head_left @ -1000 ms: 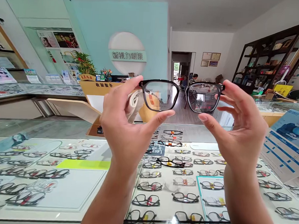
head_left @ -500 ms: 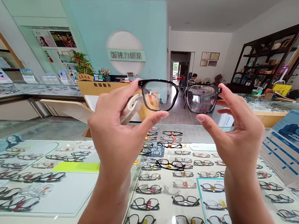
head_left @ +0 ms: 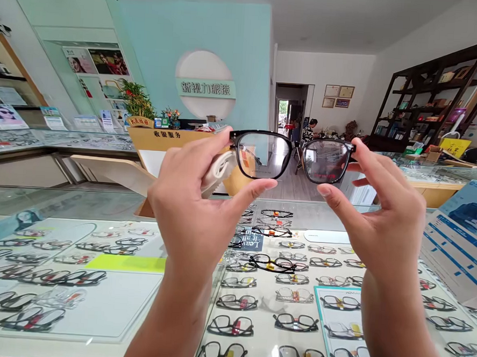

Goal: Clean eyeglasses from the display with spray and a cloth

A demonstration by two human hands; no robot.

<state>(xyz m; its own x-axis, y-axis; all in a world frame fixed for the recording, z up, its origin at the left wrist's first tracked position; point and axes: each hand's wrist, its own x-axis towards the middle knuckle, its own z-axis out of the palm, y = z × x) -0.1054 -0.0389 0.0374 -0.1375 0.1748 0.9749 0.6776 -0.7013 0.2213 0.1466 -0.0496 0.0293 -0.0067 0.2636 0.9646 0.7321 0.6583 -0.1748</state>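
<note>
I hold a pair of black-framed glasses (head_left: 290, 156) up at eye level, lenses facing me. My left hand (head_left: 192, 202) pinches the left corner of the frame between forefinger and thumb, and a pale folded cloth (head_left: 218, 170) is tucked under its other fingers. My right hand (head_left: 378, 208) pinches the right corner the same way. Both hands hang above a glass display counter (head_left: 293, 214).
Under the counter glass lie several rows of glasses frames (head_left: 233, 323). A blue leaflet stand (head_left: 456, 240) leans at the right. A wooden cashier desk (head_left: 160, 141) with a plant stands behind, dark shelving (head_left: 429, 93) at the right wall, and a seated person (head_left: 308, 130) in the far room.
The glasses and both hands shifted slightly to the right and a little down in view. The grip on the frame and cloth is unchanged.
</note>
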